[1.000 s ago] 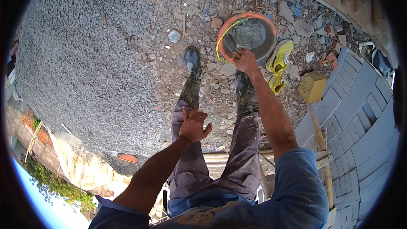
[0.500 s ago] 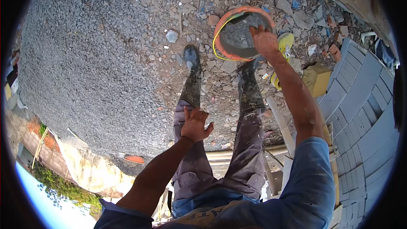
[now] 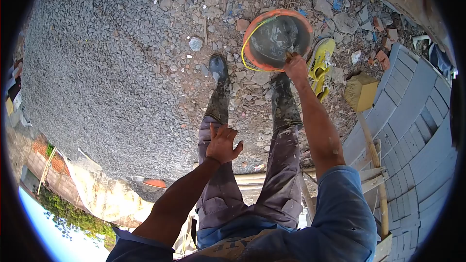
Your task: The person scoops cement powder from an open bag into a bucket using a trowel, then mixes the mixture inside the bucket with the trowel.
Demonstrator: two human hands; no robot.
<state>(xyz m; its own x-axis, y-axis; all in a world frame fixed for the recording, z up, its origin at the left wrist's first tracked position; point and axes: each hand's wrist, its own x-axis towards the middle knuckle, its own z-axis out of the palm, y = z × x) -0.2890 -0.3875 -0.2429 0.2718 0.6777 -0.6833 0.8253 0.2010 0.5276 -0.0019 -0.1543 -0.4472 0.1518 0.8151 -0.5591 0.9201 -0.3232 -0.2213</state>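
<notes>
An orange bucket with a yellow handle stands on the stony ground in front of my boots. Wet grey material lies inside it, smooth and shiny on top. My right hand is at the bucket's near right rim, its fingers bunched together over the inner edge. What they grip, if anything, is hidden. My left hand rests on my left leg near the knee, holding nothing, with the fingers spread.
A pair of yellow shoes lies right of the bucket. Farther right are a broom head with yellowish bristles and a stack of grey blocks. Gravel covers the left side. Broken bricks and stones lie at the upper right.
My right hand has moved from over the middle right of the bucket back toward me, to its near rim, and its fingers have drawn together. My left hand has stayed on my leg.
</notes>
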